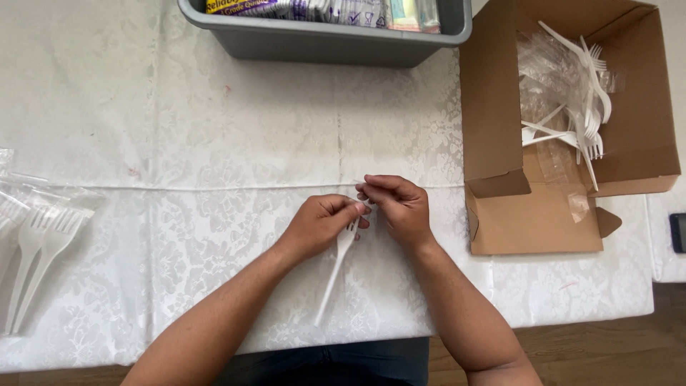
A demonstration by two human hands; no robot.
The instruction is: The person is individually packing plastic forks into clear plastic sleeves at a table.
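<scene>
My left hand point(318, 223) and my right hand point(397, 207) meet at the middle of the table, over the white patterned tablecloth point(214, 143). Both pinch the head end of a white plastic fork point(334, 275), whose handle points down toward the near table edge. The fork's tines are hidden by my fingers. I cannot tell whether a clear wrapper is between my fingertips.
An open cardboard box point(500, 93) at the right holds several white plastic forks point(582, 114) and clear wrappers. A grey plastic bin point(321, 39) with packets stands at the far edge. More wrapped forks point(36, 236) lie at the left. A dark device point(678, 232) lies at the far right.
</scene>
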